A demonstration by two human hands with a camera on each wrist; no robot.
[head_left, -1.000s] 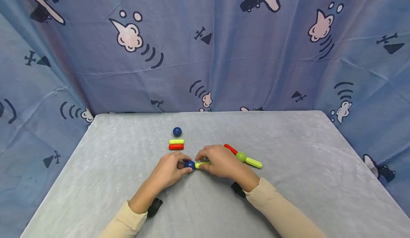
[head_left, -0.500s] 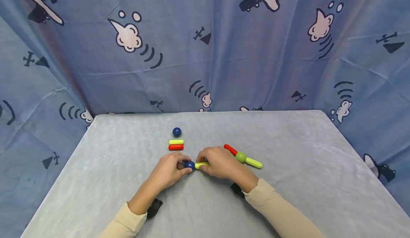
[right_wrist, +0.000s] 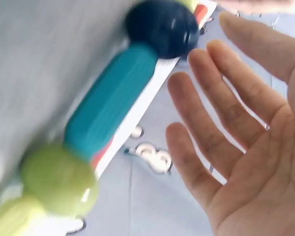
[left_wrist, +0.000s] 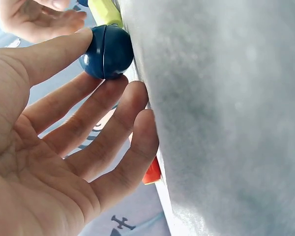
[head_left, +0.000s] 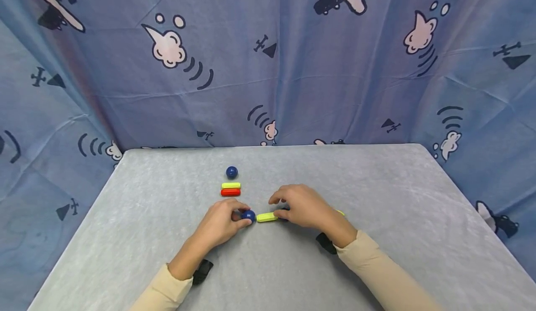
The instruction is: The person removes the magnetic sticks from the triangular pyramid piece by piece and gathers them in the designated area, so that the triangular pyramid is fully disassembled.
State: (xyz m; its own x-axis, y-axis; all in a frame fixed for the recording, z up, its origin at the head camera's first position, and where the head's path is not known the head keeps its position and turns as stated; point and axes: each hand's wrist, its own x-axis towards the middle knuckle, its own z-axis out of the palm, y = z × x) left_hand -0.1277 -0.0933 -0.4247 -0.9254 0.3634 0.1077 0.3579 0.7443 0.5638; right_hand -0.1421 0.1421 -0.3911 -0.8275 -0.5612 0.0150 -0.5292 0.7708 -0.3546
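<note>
Pinching a blue ball (head_left: 249,216) on the tabletop (head_left: 377,185), the left hand (head_left: 219,221) has its grip clamped, while the right hand (head_left: 305,206), fingers apart, hovers beside a second blue ball (right_wrist: 162,28), with a yellow bar (head_left: 266,217) between both balls and a teal bar (right_wrist: 113,101) leading to a green ball (right_wrist: 59,179).

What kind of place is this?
Maybe an indoor play corner, though I can't see the whole place: a table with a grey top, an aeroplane-print curtain behind it, and toy-like balls and rods.
</note>
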